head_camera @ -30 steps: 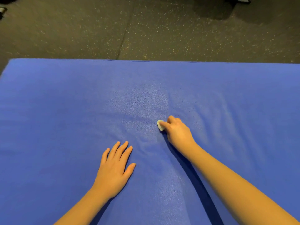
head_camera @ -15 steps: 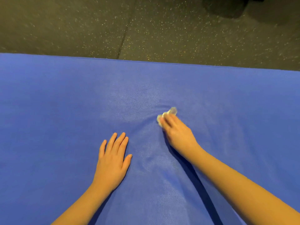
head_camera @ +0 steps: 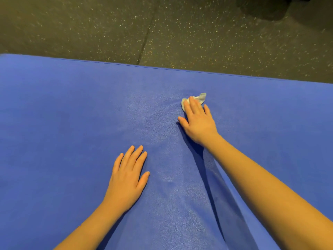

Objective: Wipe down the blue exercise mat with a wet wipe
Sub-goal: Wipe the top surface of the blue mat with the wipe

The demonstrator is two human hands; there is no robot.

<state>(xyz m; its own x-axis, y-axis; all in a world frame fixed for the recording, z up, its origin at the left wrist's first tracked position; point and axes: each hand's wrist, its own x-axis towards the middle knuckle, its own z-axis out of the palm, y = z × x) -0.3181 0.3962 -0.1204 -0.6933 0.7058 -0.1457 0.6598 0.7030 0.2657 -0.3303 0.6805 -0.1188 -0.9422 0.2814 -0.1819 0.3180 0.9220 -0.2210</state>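
The blue exercise mat (head_camera: 63, 114) fills most of the head view, its far edge running across the upper part. A crumpled white wet wipe (head_camera: 200, 98) lies on the mat near that far edge. My right hand (head_camera: 198, 123) presses down on the wipe with straight fingers, whose tips cover part of it. My left hand (head_camera: 128, 175) lies flat on the mat, fingers straight and together, nearer to me and left of the right hand. A paler damp-looking patch shows on the mat between the hands.
Beyond the mat's far edge is dark speckled rubber flooring (head_camera: 198, 33) with a seam running through it. A dark shadowed shape sits at the top right corner.
My right hand has pushed the wipe away from me toward the mat's far edge, and its fingers have straightened over the wipe. My left hand has stayed flat on the mat.
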